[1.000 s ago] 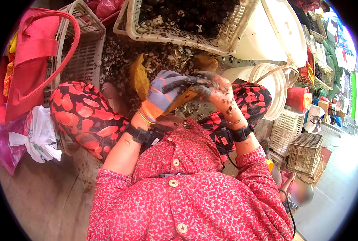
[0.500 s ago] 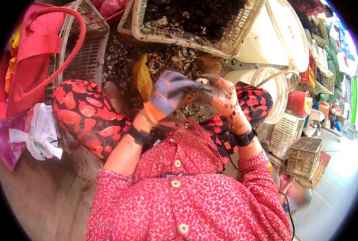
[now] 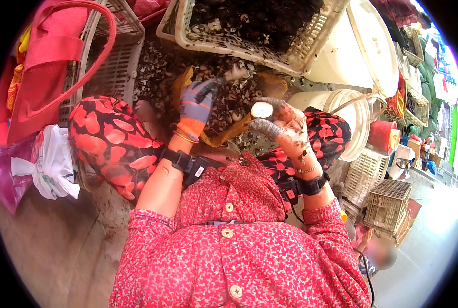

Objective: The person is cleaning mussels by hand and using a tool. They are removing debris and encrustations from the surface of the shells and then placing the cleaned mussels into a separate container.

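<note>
My left hand (image 3: 196,107), in a grey and orange work glove, hangs over the floor litter, its dark fingertips smeared by motion. A blurred pale thing (image 3: 236,73) shows just beyond them; whether the hand touches it I cannot tell. My right hand (image 3: 289,126) is closed in a pinch, with dark coverings on thumb and forefinger. Between them sits a small oval thing (image 3: 262,109) with a white face and a tan rim; its kind is unclear. Dark bits stick to the palm and wrist. Beneath the hands lies a bent yellow-brown piece (image 3: 229,134).
Ahead stands a plastic crate (image 3: 239,50) of dark pieces. Light and dark scraps (image 3: 159,77) cover the floor between my knees. White buckets (image 3: 348,115) stand at right; another crate (image 3: 108,66) and a red bag (image 3: 49,66) are at left. Another person (image 3: 378,254) shows at lower right.
My hands have come apart. The left moved left and slightly forward; the right stayed nearly in place and now shows the oval thing plainly. The view shifted a little.
</note>
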Action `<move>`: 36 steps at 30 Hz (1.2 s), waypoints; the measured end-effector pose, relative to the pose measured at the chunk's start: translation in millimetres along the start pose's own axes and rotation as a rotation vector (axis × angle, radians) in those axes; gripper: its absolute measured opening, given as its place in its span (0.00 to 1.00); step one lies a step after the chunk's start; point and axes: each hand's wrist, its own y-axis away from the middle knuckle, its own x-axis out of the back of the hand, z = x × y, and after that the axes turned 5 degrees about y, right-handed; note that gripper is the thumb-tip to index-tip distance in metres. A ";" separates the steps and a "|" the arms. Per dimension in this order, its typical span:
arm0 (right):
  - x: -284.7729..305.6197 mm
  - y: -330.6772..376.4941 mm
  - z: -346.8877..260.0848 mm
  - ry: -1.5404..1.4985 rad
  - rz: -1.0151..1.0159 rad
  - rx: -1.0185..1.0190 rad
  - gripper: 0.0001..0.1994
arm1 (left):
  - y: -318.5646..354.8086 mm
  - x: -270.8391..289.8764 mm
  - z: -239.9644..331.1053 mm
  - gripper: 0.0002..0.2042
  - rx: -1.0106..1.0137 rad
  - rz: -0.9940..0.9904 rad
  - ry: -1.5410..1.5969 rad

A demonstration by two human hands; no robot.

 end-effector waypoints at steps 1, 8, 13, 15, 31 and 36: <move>-0.4 0.7 -2.9 -0.025 -0.007 -0.008 0.20 | -2.7 -0.5 4.8 0.14 0.145 0.032 0.184; -9.5 -1.9 3.5 -0.305 0.092 0.012 0.17 | -0.7 -8.6 29.3 0.16 -0.394 -0.184 -0.301; -8.8 6.3 -2.3 0.028 0.084 -0.054 0.22 | -0.9 0.1 4.1 0.11 0.232 0.055 0.244; -11.1 -0.1 -8.6 -0.230 0.104 -0.136 0.17 | -0.5 -8.3 15.4 0.11 -0.081 -0.171 -0.057; -29.2 -5.4 22.3 -0.327 0.059 -0.060 0.20 | 2.8 -2.8 -3.1 0.13 0.543 -0.160 0.547; -5.9 -4.3 8.9 -0.264 0.048 0.007 0.13 | 2.9 -8.1 5.9 0.11 -0.106 -0.361 0.089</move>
